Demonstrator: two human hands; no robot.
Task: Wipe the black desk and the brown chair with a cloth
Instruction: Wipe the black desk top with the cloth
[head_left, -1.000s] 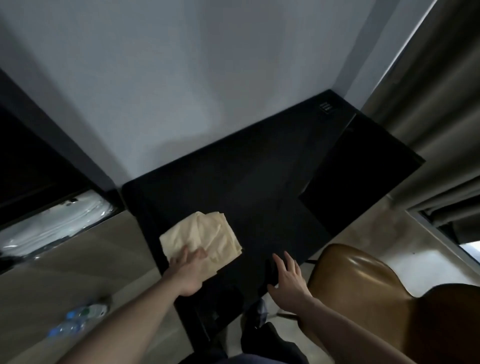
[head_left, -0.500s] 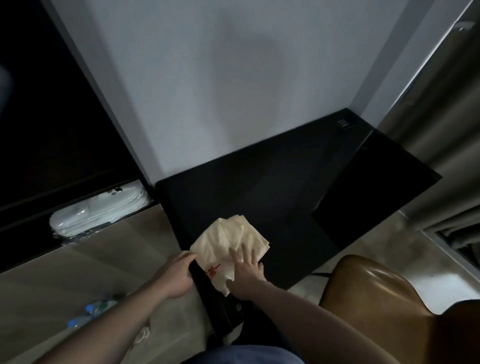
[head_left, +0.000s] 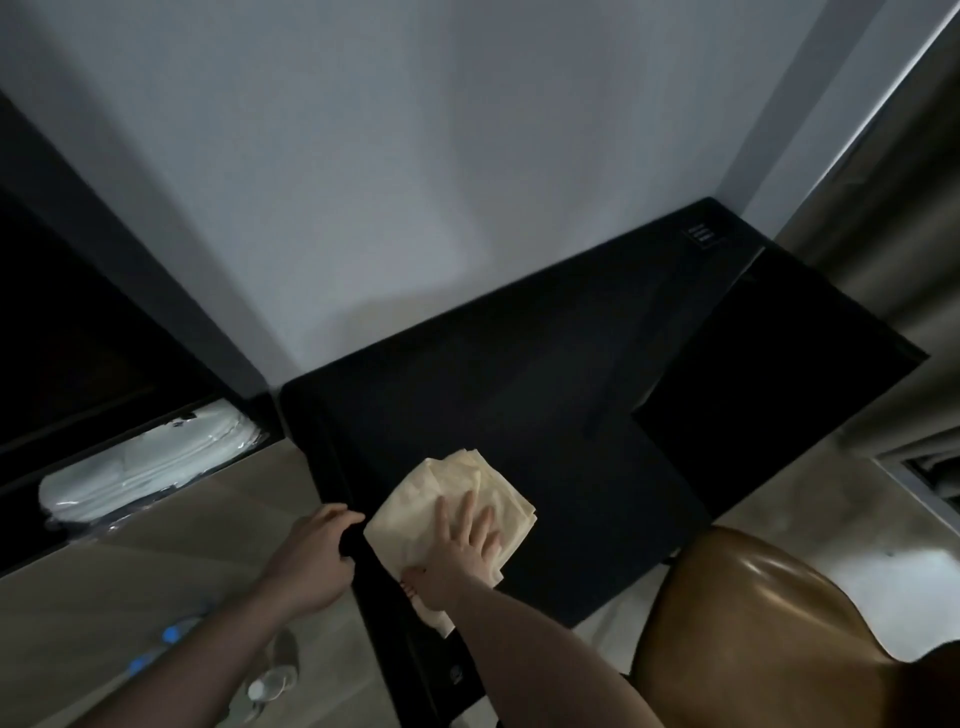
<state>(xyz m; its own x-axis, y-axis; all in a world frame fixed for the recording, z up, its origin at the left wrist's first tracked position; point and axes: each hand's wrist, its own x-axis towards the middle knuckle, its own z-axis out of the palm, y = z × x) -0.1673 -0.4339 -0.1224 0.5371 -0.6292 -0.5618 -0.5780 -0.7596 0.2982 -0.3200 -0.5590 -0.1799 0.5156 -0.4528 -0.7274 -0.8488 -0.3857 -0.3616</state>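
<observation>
**Right palm flat on the cloth, left hand hooked on the edge**

Lowest in the frame, two bare forearms reach up from the bottom edge. At lower right sits the brown chair (head_left: 769, 623), its glossy seat just beside the black surface (head_left: 545, 405). The right hand (head_left: 462, 551) lies flat with fingers spread straight on the folded cream cloth (head_left: 457, 499), which rests on the near left corner of the surface, below frame centre. Just left of it, the left hand (head_left: 311, 561) curls its fingers over the surface's left edge, gripping it. Farther up, a pale wall (head_left: 415, 182) fills the top.
</observation>
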